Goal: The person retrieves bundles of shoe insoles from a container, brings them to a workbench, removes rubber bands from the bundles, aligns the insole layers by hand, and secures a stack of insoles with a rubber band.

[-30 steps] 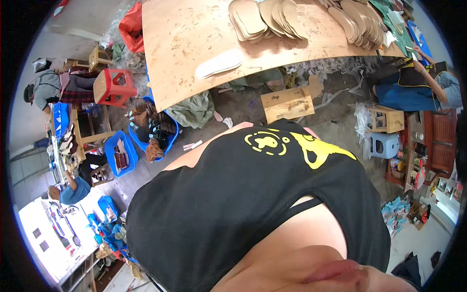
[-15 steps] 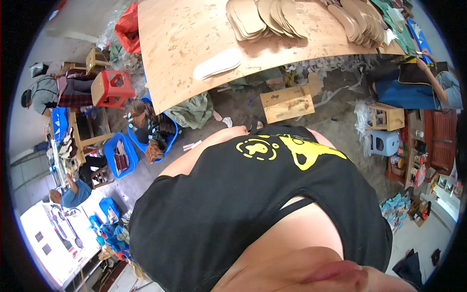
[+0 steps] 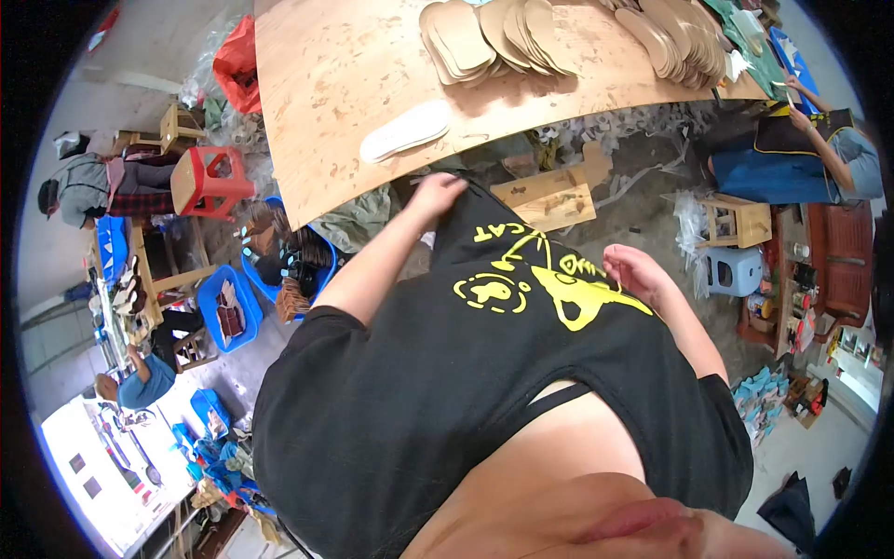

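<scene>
Because the black shirt (image 3: 447, 382) is drawn outward toward the table, its front spreads wide beneath the left hand (image 3: 438, 196), whose fingers seem to pinch its lower edge, probably to keep the cloth off the body. The right hand (image 3: 635, 275) sits curled at the shirt's other side; whether it grips cloth I cannot tell, as the fingers bend out of view. Beyond the left hand, a white insole (image 3: 406, 130) lies flat near the edge of the wooden tabletop (image 3: 317, 84), apart from the tan insoles (image 3: 456, 42), which are stacked overlapping farther back, perhaps for easy picking.
</scene>
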Available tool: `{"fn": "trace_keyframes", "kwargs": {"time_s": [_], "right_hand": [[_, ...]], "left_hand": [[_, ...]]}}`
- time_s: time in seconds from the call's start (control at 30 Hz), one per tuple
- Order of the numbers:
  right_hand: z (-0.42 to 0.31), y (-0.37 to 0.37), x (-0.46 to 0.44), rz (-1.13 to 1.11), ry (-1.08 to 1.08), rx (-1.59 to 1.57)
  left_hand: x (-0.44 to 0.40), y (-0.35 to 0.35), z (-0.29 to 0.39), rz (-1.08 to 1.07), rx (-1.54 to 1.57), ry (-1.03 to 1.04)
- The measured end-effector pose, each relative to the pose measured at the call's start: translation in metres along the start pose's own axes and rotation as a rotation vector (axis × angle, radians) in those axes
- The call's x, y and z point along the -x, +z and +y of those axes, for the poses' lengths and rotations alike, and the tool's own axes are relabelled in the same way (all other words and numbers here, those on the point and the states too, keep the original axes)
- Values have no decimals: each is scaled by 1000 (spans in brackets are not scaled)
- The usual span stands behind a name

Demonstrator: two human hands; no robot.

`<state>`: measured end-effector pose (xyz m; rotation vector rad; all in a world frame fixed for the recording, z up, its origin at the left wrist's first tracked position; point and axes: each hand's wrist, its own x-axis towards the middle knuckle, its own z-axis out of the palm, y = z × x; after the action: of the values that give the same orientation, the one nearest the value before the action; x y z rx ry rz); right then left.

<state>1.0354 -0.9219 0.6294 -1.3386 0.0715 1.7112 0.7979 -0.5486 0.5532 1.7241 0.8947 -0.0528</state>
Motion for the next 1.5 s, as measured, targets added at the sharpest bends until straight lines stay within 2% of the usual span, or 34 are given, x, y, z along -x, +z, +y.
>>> {"fn": "trace_keyframes", "kwargs": {"time_s": [0.03,0.07,0.1,0.13,0.17,0.2,0.23,0.27,0.3,0.33,0.4,0.43,0.47,0.53,0.57,0.6,0.63,0.67,0.7,0.73,0.77,0.8,0.87,0.93,1.0,1.03,1.13,1.17,1.2,1.27,1.33,1.37,1.43,1.5], "right_hand": [[-2,6,3,34,117,-21],[8,-6,-2,52,229,92],[5,7,5,-44,183,153],[2,20,15,-142,139,211],[2,13,18,-267,20,382],[14,-10,12,-184,36,337],[29,-42,1,-103,52,295],[40,-77,-12,-23,69,255],[14,-87,6,-112,50,78],[4,-109,21,81,33,-28],[-15,-181,46,-14,80,131],[-9,-229,44,41,247,281],[-11,-247,50,-48,264,286],[-9,-290,45,-81,276,657],[-11,-308,36,-53,267,942],[-13,-326,23,-24,241,1225],[-11,-338,4,-41,262,1745],[-17,-337,-9,82,183,1730],[-22,-326,-24,200,101,1710],[-27,-313,-41,316,17,1681],[-32,-303,-63,221,-87,1418],[-35,-290,-84,134,-174,1145],[-65,-220,-87,64,-227,1102],[-78,-187,-96,2,-240,1095],[-76,-185,-110,-54,-203,1120],[-71,-190,-119,-20,-152,1129],[-72,-182,-124,157,-49,1511],[-63,-187,-136,231,15,1553],[-59,-175,-142,217,-18,1402],[-55,-149,-153,189,-79,1109],[-64,-109,-159,140,-95,1011],[-67,-96,-163,116,-82,972],[-87,-72,-163,82,-119,992],[-103,-68,-176,77,-166,915]], "left_hand": [[-12,28,-17,-74,-194,56],[0,54,-5,-179,-202,3],[9,80,-1,-225,-385,157],[25,102,7,-312,-346,163],[30,124,0,-510,-247,112],[29,136,-37,-536,-139,193],[40,137,-36,-569,-30,272],[50,146,-32,-572,-61,106],[70,144,13,-571,-86,-61],[78,147,37,-565,-102,-229],[47,175,-57,-232,-91,-381],[34,173,-98,-170,-282,-419],[31,167,-125,-118,-469,-472],[30,157,-171,5,-601,-738],[36,157,-159,120,-514,-797],[35,160,-142,101,-531,-730],[30,172,-123,81,-544,-666],[10,190,-130,-19,-557,-672],[-6,209,-127,-102,-589,-541],[-20,236,-123,7,-476,-428],[-26,254,-90,31,-317,-385],[-32,266,-60,-40,-275,-322],[-43,277,-22,49,-286,-253],[-61,260,-19,396,-430,-124],[-76,188,-6,560,-508,-184],[-80,144,-2,665,-584,-182],[-92,31,-33,964,-875,-96],[-97,1,-46,953,-993,-98],[-101,-26,-56,944,-1112,-95],[-102,-54,-74,832,-1104,-43],[-104,-69,-83,670,-1088,-5],[-103,-71,-87,730,-1129,57],[-103,-75,-80,800,-1005,71],[-105,-79,-62,837,-914,15]]}}
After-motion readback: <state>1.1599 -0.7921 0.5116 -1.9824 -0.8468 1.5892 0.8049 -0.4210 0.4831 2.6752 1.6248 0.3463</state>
